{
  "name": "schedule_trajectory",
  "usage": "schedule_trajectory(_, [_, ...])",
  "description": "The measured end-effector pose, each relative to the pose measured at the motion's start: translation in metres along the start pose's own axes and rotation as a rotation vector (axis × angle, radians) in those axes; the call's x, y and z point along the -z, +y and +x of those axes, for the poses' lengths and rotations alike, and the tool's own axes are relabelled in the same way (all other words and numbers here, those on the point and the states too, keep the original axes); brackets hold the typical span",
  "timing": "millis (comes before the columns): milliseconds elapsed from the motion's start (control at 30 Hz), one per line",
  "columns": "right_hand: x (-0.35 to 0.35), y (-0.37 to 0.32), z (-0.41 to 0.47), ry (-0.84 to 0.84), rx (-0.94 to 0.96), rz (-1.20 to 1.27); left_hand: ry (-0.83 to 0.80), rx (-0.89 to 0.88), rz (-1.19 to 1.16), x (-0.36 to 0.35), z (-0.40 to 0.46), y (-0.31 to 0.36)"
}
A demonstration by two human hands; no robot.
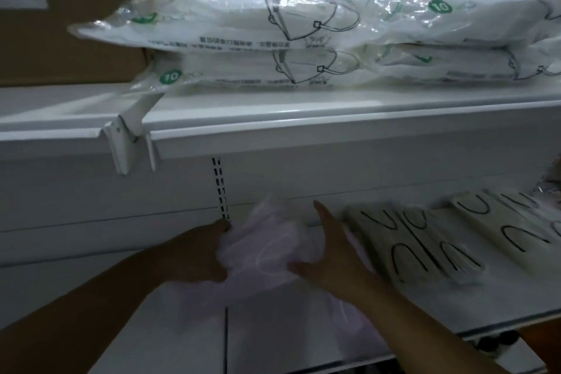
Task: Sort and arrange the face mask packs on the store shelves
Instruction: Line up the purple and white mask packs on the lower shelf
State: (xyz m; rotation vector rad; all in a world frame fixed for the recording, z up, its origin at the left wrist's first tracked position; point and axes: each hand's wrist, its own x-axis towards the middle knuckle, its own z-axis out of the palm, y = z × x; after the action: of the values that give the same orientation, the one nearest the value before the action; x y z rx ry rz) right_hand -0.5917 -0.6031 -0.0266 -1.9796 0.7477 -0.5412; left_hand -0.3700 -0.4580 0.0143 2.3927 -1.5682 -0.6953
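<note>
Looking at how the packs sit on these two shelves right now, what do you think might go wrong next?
1. The top white pack juts left past the pack beneath it, near the upper shelf front; a bump might tip it off.
2. Both hands, left and right, hold the soft pink pack, which may crumple or slip.
3. The right hand lies close to the beige packs and could knock that row askew.

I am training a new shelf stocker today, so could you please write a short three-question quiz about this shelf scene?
1. True or false: the white mask packs on the upper shelf are stacked two high.
2. What number is printed in the green circles?
3. What lies between the left hand and right hand: A) a box, B) a pale pink pack, C) scissors?

Key: 1 true; 2 ten; 3 B.
</note>
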Motion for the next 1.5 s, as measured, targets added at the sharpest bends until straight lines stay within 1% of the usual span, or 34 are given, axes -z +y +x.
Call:
schedule_trajectory(67, [-0.013,0.004,0.015,-0.199,0.012,0.18,0.001,-0.103,0.176,0.003,-0.011,-0.001])
schedule_trajectory(133, [-0.024,0.01,0.024,-0.277,0.049,0.206,0.006,-0.162,0.288,0.0,-0.018,-0.007])
schedule_trajectory(200, [-0.036,0.018,0.023,-0.3,0.06,0.141,0.007,-0.203,0.322,-0.007,-0.022,-0.015])
schedule_trajectory(300, [-0.055,0.029,0.015,-0.324,0.06,-0.052,-0.052,-0.215,0.274,-0.021,-0.023,-0.03])
schedule_trajectory(333, [-0.059,0.032,0.012,-0.316,0.052,-0.084,-0.042,-0.218,0.267,-0.026,-0.022,-0.036])
schedule_trajectory(400, [-0.064,0.038,0.01,-0.281,0.022,-0.053,0.014,-0.2,0.267,-0.027,-0.021,-0.049])
schedule_trajectory(433, [-0.065,0.041,0.01,-0.262,0.015,-0.055,0.039,-0.166,0.235,-0.025,-0.023,-0.057])
schedule_trajectory(500, [-0.066,0.045,0.011,-0.21,-0.01,-0.071,0.108,-0.092,0.087,-0.02,-0.034,-0.075])
schedule_trajectory(567, [-0.068,0.049,0.01,-0.162,-0.032,0.009,0.229,-0.049,-0.126,-0.023,-0.05,-0.097])
schedule_trajectory(600, [-0.068,0.05,0.008,-0.146,-0.034,0.022,0.263,-0.014,-0.27,-0.03,-0.058,-0.107])
schedule_trajectory(633, [-0.07,0.051,0.008,-0.134,-0.04,0.014,0.263,0.026,-0.396,-0.038,-0.064,-0.114])
schedule_trajectory(667, [-0.072,0.052,0.007,-0.131,-0.048,0.009,0.239,0.053,-0.472,-0.047,-0.066,-0.117])
schedule_trajectory(733, [-0.075,0.055,0.005,-0.122,-0.066,0.033,0.205,0.049,-0.552,-0.061,-0.064,-0.115])
schedule_trajectory(833, [-0.077,0.053,0.003,-0.127,-0.067,0.061,0.255,0.007,-0.718,-0.071,-0.054,-0.106])
schedule_trajectory(933, [-0.078,0.053,0.003,-0.188,-0.066,0.053,0.339,0.035,-0.883,-0.078,-0.048,-0.102])
schedule_trajectory(1000, [-0.078,0.05,0.004,-0.217,-0.046,-0.008,0.392,0.033,-0.936,-0.082,-0.044,-0.099])
schedule_trajectory(1033, [-0.078,0.05,0.004,-0.201,-0.052,-0.011,0.408,0.03,-0.939,-0.083,-0.042,-0.098])
schedule_trajectory(1167, [-0.077,0.046,0.004,-0.073,-0.051,0.061,0.385,0.014,-0.969,-0.084,-0.038,-0.1])
schedule_trajectory(1267, [-0.073,0.044,0.006,0.003,0.002,0.073,0.427,0.047,-1.006,-0.084,-0.04,-0.098])
schedule_trajectory(1333, [-0.069,0.043,0.004,-0.048,0.038,0.07,0.433,0.049,-1.028,-0.088,-0.041,-0.097])
schedule_trajectory(1400, [-0.066,0.044,0.0,-0.129,0.025,0.109,0.43,0.057,-1.033,-0.091,-0.043,-0.094])
schedule_trajectory(1500, [-0.064,0.044,-0.003,-0.106,0.005,0.158,0.417,0.047,-1.085,-0.09,-0.046,-0.093])
